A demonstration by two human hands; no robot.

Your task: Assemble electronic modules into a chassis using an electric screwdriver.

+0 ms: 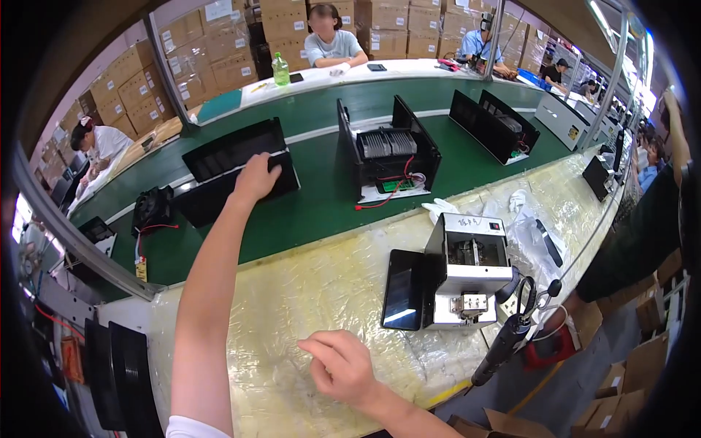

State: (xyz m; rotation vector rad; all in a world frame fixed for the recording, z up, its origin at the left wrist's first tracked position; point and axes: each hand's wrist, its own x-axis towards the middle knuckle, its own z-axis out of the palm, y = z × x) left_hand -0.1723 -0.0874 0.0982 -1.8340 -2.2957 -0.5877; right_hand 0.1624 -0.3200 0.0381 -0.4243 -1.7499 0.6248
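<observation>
My left arm stretches forward over the green conveyor, and my left hand point(255, 179) is closed on the upper edge of a black metal housing point(281, 179). The housing has a tall back panel and a lower front panel. Closer in, my right hand point(342, 367) hovers over the film-covered bench point(270, 285) with its fingers curled in. Whatever may lie inside those fingers is hidden. To its right stand a black-and-white screw feeder point(476, 274) and a dark flat-screen device point(402, 290) leaning against it. A black electric screwdriver point(502, 350) hangs at the bench's right edge.
Along the green conveyor point(315, 212) stand an open housing with a finned heat sink point(387, 144), another black housing point(489, 128) and a black fan point(153, 209) with red wires. White gloves point(440, 209) and a plastic bag point(529, 233) lie behind the feeder. Co-workers sit across the line.
</observation>
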